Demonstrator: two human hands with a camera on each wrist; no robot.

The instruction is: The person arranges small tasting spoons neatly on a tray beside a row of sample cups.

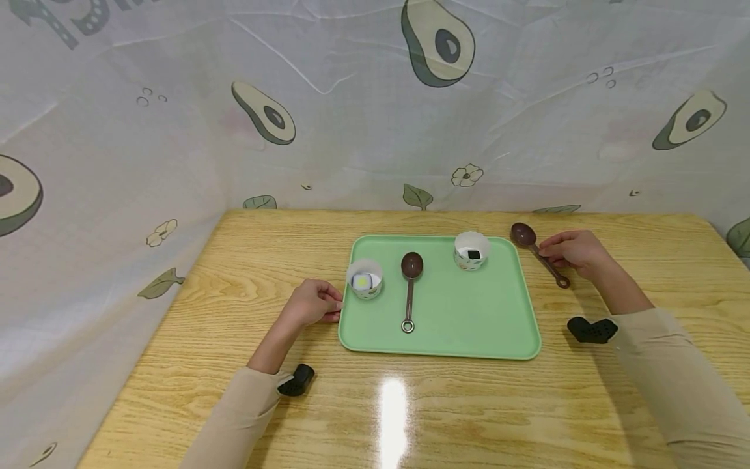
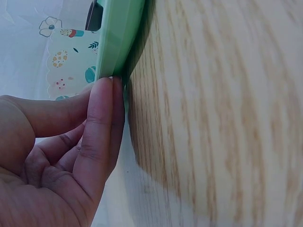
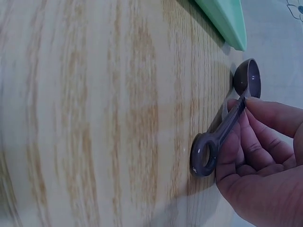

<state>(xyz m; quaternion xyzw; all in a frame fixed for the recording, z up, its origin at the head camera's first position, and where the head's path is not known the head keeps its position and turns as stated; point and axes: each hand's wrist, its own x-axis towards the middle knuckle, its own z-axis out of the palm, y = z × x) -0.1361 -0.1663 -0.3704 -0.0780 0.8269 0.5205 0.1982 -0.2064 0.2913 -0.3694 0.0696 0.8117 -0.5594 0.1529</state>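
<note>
**Spoon pinched beside the tray**

A brown spoon point(image 1: 537, 253) is pinched by its handle in the right hand point(image 1: 571, 251), near the table's point(image 1: 234, 312) far right edge. The green tray's point(image 1: 445, 326) left rim is touched by the curled fingers of the left hand point(image 1: 313, 303). Two paper cups point(image 1: 364, 279) point(image 1: 471, 250) and a second spoon point(image 1: 409, 286) are carried on the tray.

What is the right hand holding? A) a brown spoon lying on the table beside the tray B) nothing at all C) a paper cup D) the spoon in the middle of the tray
A: the right hand has its fingers pinched on the handle of the brown spoon, which lies on the wooden table just off the right edge of the green tray.
</note>
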